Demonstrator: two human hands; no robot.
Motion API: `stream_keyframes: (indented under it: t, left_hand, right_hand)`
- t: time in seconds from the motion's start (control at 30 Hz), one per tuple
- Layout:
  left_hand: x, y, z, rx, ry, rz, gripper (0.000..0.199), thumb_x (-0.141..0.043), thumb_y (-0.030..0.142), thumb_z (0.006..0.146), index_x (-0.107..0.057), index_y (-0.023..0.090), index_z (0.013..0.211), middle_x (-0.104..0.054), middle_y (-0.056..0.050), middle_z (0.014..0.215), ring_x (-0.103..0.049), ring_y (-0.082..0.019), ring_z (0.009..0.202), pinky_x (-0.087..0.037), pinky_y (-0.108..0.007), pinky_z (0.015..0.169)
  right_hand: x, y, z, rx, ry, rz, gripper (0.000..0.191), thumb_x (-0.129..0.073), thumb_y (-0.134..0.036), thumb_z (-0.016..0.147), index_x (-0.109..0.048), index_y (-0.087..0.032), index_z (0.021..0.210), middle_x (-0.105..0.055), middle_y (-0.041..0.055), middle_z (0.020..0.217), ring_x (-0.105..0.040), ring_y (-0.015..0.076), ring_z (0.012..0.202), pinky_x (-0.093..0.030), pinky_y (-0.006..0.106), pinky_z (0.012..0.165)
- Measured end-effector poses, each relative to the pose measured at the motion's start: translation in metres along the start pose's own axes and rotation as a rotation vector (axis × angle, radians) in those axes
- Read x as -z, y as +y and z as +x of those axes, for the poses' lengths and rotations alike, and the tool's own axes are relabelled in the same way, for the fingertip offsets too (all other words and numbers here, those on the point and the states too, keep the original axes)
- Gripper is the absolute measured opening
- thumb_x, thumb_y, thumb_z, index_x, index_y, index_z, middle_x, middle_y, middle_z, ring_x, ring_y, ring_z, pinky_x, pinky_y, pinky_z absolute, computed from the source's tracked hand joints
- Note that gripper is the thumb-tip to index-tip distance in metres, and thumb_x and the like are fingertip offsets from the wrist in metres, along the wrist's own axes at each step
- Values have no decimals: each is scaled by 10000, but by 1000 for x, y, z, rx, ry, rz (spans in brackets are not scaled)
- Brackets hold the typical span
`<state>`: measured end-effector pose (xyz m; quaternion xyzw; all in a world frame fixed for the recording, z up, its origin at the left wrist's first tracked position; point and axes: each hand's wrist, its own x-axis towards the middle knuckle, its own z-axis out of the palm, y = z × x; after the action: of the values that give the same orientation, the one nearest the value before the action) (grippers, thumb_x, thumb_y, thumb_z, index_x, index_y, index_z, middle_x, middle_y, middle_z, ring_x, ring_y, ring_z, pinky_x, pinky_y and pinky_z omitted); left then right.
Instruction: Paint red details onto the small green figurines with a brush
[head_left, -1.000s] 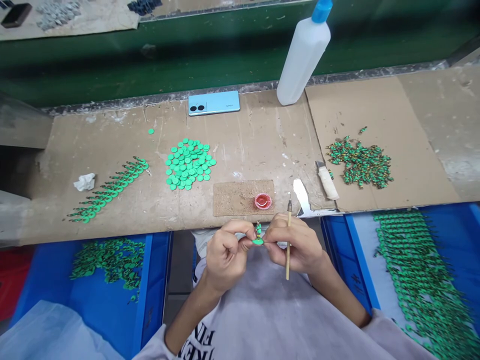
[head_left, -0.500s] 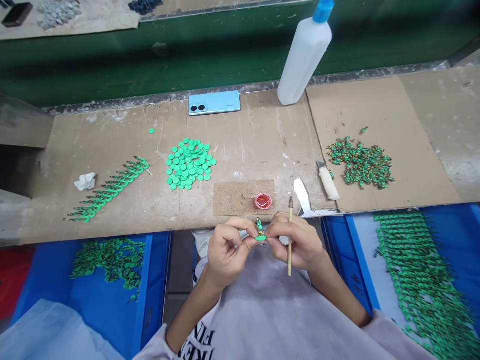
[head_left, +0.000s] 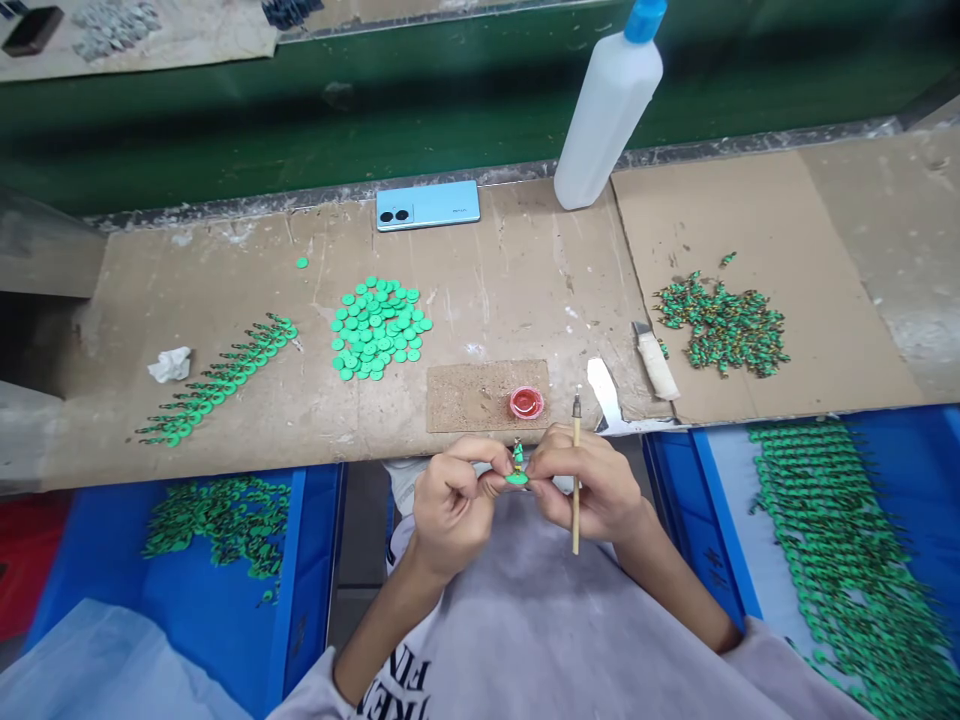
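Note:
Between my fingertips, just off the table's front edge, a small green figurine [head_left: 517, 453] stands upright on a round green base [head_left: 517, 479]. My left hand [head_left: 456, 500] pinches it from the left side. My right hand [head_left: 592, 482] touches it from the right with thumb and forefinger, and also holds a thin wooden-handled tool [head_left: 576, 470], its metal tip pointing away from me. Beyond my hands, a small dish of red liquid [head_left: 526, 403] rests on a brown board [head_left: 469, 397].
Loose green discs [head_left: 379, 330] lie in a heap left of centre, beside a slanting row of based figurines [head_left: 217, 385]. More figurines [head_left: 724, 325] are piled at right, near a wrapped blade [head_left: 657, 366]. A phone [head_left: 427, 206] and white bottle [head_left: 609, 120] stand behind; blue bins [head_left: 307, 560] flank me.
Both hands have shifted very slightly left with the figurine and the wooden-handled tool. The grip looks the same, and the things on the table have stayed put.

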<state>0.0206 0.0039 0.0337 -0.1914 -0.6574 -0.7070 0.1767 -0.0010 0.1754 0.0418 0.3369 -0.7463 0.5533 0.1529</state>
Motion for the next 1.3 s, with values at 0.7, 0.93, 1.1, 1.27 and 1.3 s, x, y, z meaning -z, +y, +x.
stream_keyframes:
  t: [0.7,0.93,1.1,1.27,1.3]
  left_hand:
    - [2,0,0,11,-15,-4,359,-668,46,942,-380,221,817,-698,8,852,-714,-120,780,-601,-232,690]
    - [0,3,8,38,-12,-81,353,-750,29,882,-453,221,887,-729,5,882,-748,-142,803,-641,-269,733]
    - [1,3,8,46,-41,-83,327,-726,13,889,-474,219,916,-718,5,890,-726,-126,796,-623,-240,724]
    - [2,3,6,68,-52,-65,286,-700,64,933,-464,224,912,-711,1,880,-723,-137,803,-620,-256,723]
    - [2,2,6,71,-46,-63,286,-694,73,941,-455,224,900,-708,2,875,-723,-139,804,-620,-259,721]
  right_hand:
    - [-1,2,-5,-24,-22,-2,136,-577,-118,951,-583,-248,988,-680,-10,711,-624,151,585,-518,262,581]
    - [2,2,-1,18,4,14,151,-591,-86,939,-596,-224,1001,-701,12,724,-651,156,602,-543,277,598]
    - [3,2,0,23,5,21,155,-599,-82,936,-607,-220,1008,-708,18,740,-655,156,615,-547,272,601]
    - [2,4,0,31,9,14,143,-601,-92,946,-614,-214,1020,-711,26,744,-660,158,620,-542,272,608]
    - [2,4,0,33,8,10,135,-598,-102,953,-616,-214,1026,-714,27,748,-662,160,621,-540,274,609]
